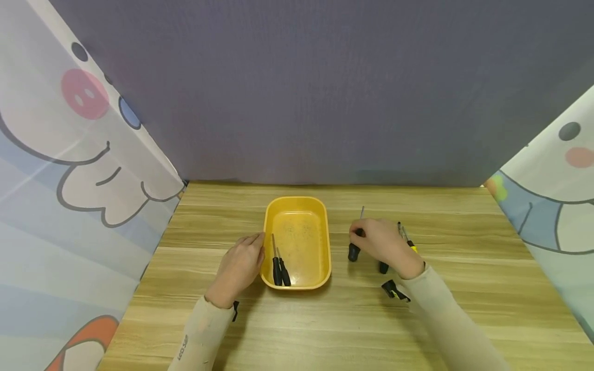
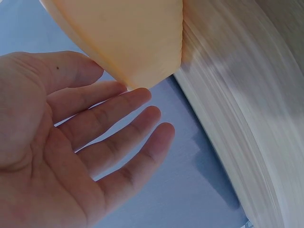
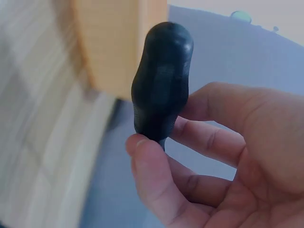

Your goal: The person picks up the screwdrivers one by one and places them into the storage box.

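My left hand (image 1: 238,265) rests its fingertips against the left rim of a yellow tray (image 1: 303,247). In the left wrist view its fingers are spread and loosely extended by the tray's edge (image 2: 137,47). Inside the tray, at the lower left, lie two black-handled screwdrivers (image 1: 277,273), shafts toward the back. Right of the tray, my right hand (image 1: 382,242) pinches another screwdriver (image 1: 353,252) between thumb and fingers. Its thick black handle (image 3: 161,76) fills the middle of the right wrist view; its shaft points to the back in the head view.
Partly hidden under my right hand and wrist are more tools: a black handle (image 1: 383,268) and a yellow-and-black handled tool (image 1: 411,247). A black-and-yellow object (image 1: 394,290) shows beside the right wrist. A grey wall (image 1: 325,103) closes the wooden table's (image 1: 348,330) back edge.
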A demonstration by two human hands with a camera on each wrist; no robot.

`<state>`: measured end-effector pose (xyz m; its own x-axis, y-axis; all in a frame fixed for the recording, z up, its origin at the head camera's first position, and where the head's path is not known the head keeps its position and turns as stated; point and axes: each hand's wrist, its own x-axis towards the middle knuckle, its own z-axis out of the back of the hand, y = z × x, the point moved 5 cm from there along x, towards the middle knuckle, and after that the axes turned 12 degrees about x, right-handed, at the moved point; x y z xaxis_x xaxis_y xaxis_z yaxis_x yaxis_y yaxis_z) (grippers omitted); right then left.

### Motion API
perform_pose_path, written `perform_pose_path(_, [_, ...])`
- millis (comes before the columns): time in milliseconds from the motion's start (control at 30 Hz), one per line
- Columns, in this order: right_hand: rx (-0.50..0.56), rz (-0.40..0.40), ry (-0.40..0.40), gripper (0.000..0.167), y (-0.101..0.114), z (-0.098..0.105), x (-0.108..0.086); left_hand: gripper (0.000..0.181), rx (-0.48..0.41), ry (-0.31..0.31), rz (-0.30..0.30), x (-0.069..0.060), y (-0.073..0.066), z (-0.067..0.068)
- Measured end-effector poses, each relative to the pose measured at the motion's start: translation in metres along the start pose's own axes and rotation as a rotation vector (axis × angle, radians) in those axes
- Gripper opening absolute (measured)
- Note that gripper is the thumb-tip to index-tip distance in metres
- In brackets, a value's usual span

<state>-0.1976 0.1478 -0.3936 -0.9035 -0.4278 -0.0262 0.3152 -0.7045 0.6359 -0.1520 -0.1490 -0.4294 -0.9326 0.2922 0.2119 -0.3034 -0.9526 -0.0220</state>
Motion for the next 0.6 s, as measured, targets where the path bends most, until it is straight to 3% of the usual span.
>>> perform_pose_path(267, [0.02,0.072,0.056,0.015,0.042,-0.014,0.017,0.04,-0.001,0.006,0.005,0.0,0.0,-0.001])
perform_pose_path(600, [0.027,0.181,0.096,0.01,0.075,-0.051,0.039,0.041,-0.001,0.029,0.021,0.001,-0.001,-0.001])
